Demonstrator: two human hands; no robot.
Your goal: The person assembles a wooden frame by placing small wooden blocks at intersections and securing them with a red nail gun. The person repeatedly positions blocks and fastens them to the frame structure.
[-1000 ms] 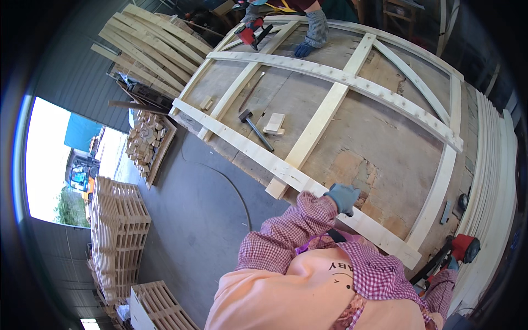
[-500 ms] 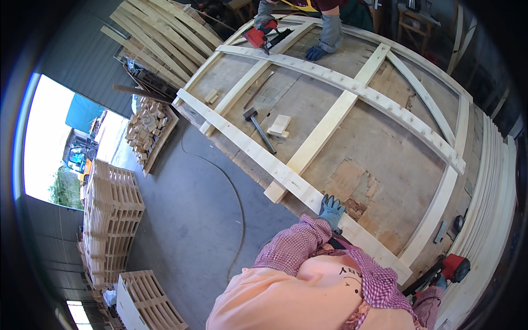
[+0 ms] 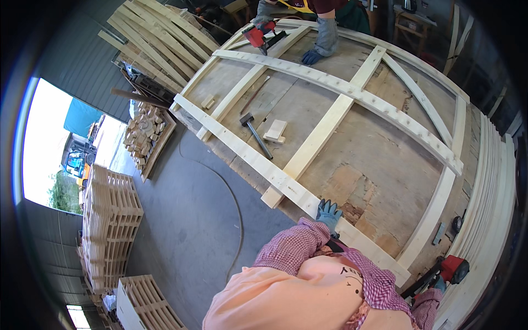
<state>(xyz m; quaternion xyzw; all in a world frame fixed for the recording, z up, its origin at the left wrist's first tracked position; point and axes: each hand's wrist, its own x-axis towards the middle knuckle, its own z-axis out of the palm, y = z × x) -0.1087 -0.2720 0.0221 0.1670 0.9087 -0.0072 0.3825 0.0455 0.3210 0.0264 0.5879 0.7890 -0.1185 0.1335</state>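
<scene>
My left hand (image 3: 329, 214), in a blue-grey glove, rests on the long near board (image 3: 368, 243) of a wooden frame, fingers apart over its top. At the lower right my right hand (image 3: 439, 284), also gloved, is closed on the handle of a red and black nail gun (image 3: 455, 269), beside the frame's near right corner. The grip is partly hidden. A wide crosspiece (image 3: 320, 137) runs under the near board and on to the middle board (image 3: 393, 110). A hammer (image 3: 257, 137) and small wood blocks (image 3: 276, 131) lie inside the frame.
Across the table a co-worker holds another red nail gun (image 3: 255, 37), the other gloved hand (image 3: 312, 56) leaning on the panel. Long boards (image 3: 484, 220) are stacked at right. Stacked pallets (image 3: 113, 220) and a hose (image 3: 237, 209) are on the left floor. A tape measure (image 3: 457, 223) lies near the boards.
The view has shifted slightly, so the frame sits a little further left. My left hand stays on the near board and my right hand keeps the nail gun.
</scene>
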